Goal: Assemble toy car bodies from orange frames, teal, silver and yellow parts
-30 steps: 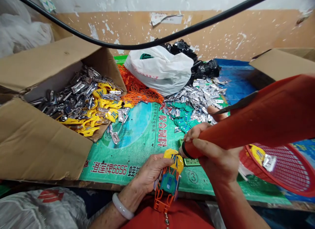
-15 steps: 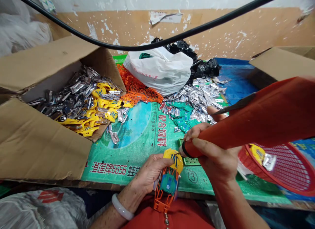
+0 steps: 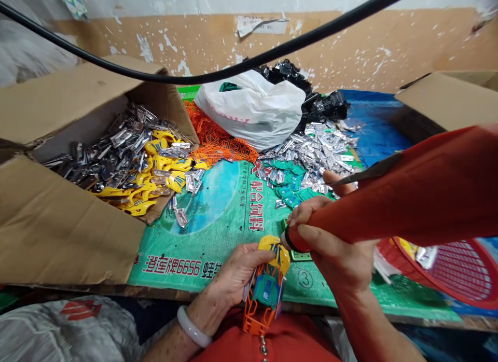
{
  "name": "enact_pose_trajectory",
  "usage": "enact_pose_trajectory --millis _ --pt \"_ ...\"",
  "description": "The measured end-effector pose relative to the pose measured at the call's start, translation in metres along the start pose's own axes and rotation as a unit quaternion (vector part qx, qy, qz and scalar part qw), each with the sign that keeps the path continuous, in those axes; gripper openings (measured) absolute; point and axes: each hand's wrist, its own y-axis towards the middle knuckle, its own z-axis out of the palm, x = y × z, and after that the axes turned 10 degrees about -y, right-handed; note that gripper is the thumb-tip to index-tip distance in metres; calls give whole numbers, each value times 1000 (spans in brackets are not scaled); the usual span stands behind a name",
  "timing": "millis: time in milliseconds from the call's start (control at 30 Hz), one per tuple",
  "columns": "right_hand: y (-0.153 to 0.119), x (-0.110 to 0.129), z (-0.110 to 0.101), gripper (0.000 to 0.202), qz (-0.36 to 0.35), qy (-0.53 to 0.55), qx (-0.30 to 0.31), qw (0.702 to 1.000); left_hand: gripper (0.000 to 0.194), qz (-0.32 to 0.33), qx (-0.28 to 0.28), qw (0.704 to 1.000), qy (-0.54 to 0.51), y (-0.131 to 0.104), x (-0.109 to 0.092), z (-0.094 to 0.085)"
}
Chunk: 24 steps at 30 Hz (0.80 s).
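Note:
My left hand (image 3: 241,268), with a pale bangle at the wrist, grips a toy vehicle body at the table's front edge. This toy vehicle body (image 3: 266,292) has an orange frame, a green middle piece and a yellow front piece under my thumb. Closed around the lower end of a red electric screwdriver (image 3: 373,201) is my right hand (image 3: 338,248). The tool slants down to the left, and its tip meets the right side of the yellow piece. Whether the bit sits in a screw is too small to tell. A green perforated block (image 3: 301,255) lies partly hidden behind the tool's tip.
Left stands a cardboard box (image 3: 70,222) spilling silver and yellow parts (image 3: 151,180). Behind are orange frames (image 3: 223,149), a white bag (image 3: 252,110), silver pieces (image 3: 319,149) and green pieces (image 3: 290,180). A red basket (image 3: 462,279) sits right. A black cable (image 3: 187,79) hangs across the view.
The screwdriver and my right hand have shifted slightly left and down against the yellow piece. The black cable has swung left. My left hand and the toy body have barely moved.

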Motion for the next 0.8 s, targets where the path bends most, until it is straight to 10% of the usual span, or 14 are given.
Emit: enact_pose_trajectory --millis 400,800 --pt "-4 -9 -2 10 -18 -40 23 999 30 1 -11 1000 14 -1 1 3" --pt "-7 -15 0 37 -22 -16 26 999 26 -2 -11 1000 13 -3 1 -1"
